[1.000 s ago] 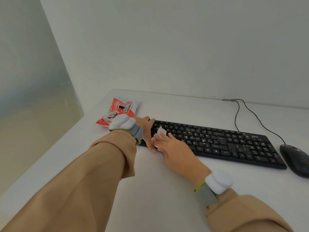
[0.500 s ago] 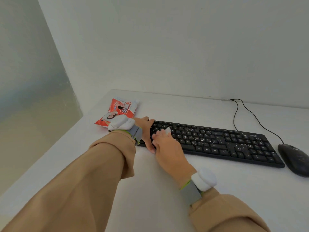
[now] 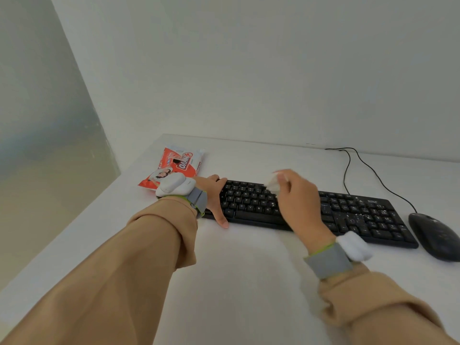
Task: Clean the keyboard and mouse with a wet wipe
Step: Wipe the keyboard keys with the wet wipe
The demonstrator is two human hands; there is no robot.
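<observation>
At the left rear corner of the white table (image 3: 249,282), a red-and-white packet (image 3: 179,165) of wipes was laid flat, its near end hidden behind a white wrist unit (image 3: 174,186) strapped over a grey band above a tan sleeve (image 3: 112,270). Just to the right, the left hand (image 3: 214,195) was set against the left end of the black keyboard (image 3: 348,215), which was held between fingers curled over its far edge and a thumb stretched along the table at its near edge. The keyboard was laid lengthwise across the table, roughly parallel to the wall (image 3: 249,70). Above its middle keys the right hand (image 3: 298,200) was seen blurred, and a crumpled white wet wipe (image 3: 273,184) was pinched in its fingertips over the upper key rows; whether the wipe was touching the keys could not be told. A grey band and a second white unit were worn on that wrist. White specks were scattered over the keys of the keyboard's right half. Two thin black cables (image 3: 348,170) were trailed across the table toward the wall, one of them led to the mouse (image 3: 435,235). This black mouse was rested on the table just beside the keyboard's right end, apart from it and untouched by either hand.
</observation>
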